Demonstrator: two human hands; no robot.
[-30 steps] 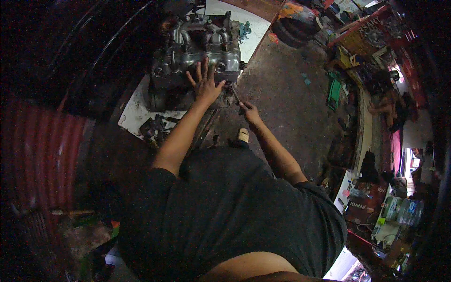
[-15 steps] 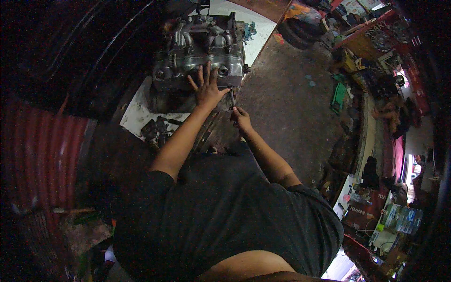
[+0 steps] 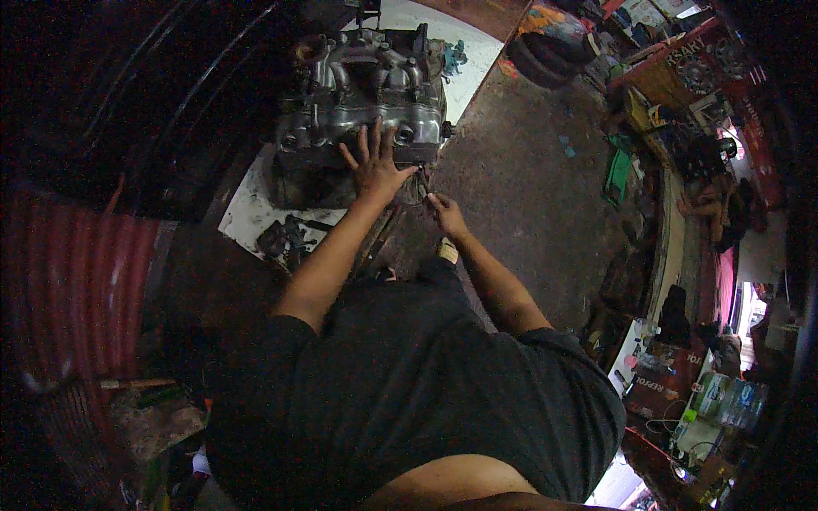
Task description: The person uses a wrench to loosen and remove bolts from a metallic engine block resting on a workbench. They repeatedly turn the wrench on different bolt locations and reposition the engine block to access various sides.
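Note:
A grey metal engine [image 3: 345, 115] with curved intake pipes stands in front of me, at the upper middle. My left hand [image 3: 375, 173] lies against its near side with fingers spread, and the thumb reaches right, close to a tool's head. That tool is a thin metal wrench [image 3: 426, 183], its far end at the engine's lower right corner. My right hand [image 3: 446, 215] grips the near end of it, fingers closed. What the wrench's head sits on is too small and dark to make out.
Under the engine is a white board [image 3: 243, 209], bearing a dark metal part [image 3: 285, 240] near its left corner. Tyres [image 3: 554, 55] lie at the far right, with a green plastic piece [image 3: 616, 175] nearer. A red corrugated sheet [image 3: 85, 289] stands left; plastic bottles [image 3: 733, 399] are right.
My right hand has shifted slightly right, swinging the wrench's near end with it. My left hand stays spread on the engine.

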